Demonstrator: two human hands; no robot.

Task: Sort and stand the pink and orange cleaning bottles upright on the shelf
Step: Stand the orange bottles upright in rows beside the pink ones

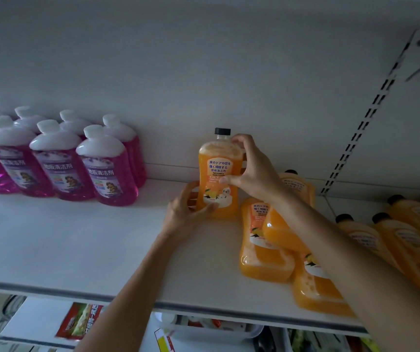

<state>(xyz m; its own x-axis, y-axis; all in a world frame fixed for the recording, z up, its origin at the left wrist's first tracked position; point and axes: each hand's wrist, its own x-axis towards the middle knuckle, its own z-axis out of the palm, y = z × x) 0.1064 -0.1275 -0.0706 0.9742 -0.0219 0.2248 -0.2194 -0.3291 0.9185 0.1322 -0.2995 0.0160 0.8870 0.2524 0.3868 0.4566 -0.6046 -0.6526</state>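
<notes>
One orange floor-cleaner bottle (217, 177) is being stood upright near the back of the white shelf (77, 240), well apart from the upright pink bottles (59, 158). The left hand (187, 212) is cupped round its base; the right hand (250, 171) is pinched across its shoulder and label. Release is judged next, then righting the fallen orange bottles (267, 247) lying just beside.

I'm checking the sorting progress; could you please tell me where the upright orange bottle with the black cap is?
The upright orange bottle with the black cap stands mid-shelf, held by both hands, between the standing pink bottles and the toppled orange bottles.
</notes>
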